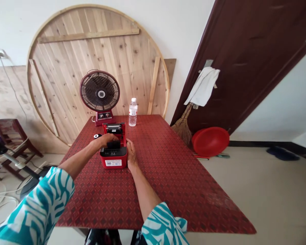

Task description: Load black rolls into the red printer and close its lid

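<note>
My left hand [109, 139] reaches into the open top of the red printer [114, 163], fingers bent down inside; I cannot tell how far they are spread or whether they hold anything. My right hand [132, 154] is open, laid along the printer's right side and touching it, fingers pointing away from me. The printer stands upright on the counter [165, 170], left of the middle, its lid [114, 128] raised at the far side and a white label on its near face.

Just beyond my left wrist sits a small roll [97, 136], black and white. Behind the printer stands a fan [100, 91], with a clear bottle [133, 114] to its right. A round wooden board [114, 56] leans on the wall. Right of the counter are a broom [183, 128] and a red basin [211, 141].
</note>
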Action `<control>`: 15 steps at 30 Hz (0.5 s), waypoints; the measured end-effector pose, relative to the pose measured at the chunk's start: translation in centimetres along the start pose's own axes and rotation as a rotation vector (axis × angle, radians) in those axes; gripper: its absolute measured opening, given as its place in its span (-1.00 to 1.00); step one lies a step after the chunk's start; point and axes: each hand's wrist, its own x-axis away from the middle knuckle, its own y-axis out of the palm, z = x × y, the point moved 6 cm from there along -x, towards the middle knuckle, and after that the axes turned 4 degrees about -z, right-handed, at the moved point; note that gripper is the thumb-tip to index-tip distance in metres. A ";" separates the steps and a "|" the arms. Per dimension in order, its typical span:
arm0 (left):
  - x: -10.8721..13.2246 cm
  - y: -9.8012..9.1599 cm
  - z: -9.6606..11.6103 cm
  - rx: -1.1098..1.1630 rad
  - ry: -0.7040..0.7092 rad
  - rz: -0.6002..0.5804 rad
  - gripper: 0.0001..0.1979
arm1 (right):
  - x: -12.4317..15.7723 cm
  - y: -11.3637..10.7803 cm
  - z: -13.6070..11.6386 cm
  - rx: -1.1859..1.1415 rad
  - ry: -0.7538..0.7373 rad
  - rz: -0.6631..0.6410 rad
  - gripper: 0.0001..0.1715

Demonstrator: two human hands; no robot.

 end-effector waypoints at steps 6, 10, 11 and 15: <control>-1.4 0.8 -0.9 -0.103 -0.058 -0.114 -0.86 | 0.0 0.1 -0.1 -0.020 0.013 0.010 -0.52; -0.8 0.8 -0.9 -0.176 -0.091 -0.086 -0.88 | 0.0 0.1 0.2 -0.020 0.017 -0.004 -0.52; -0.5 0.7 -0.7 -0.194 -0.099 -0.069 -0.85 | -0.1 0.1 0.3 -0.020 0.019 -0.010 -0.52; 0.5 -0.2 0.4 -0.399 -0.174 0.062 -0.69 | -0.2 0.1 0.7 -0.021 0.025 -0.024 -0.51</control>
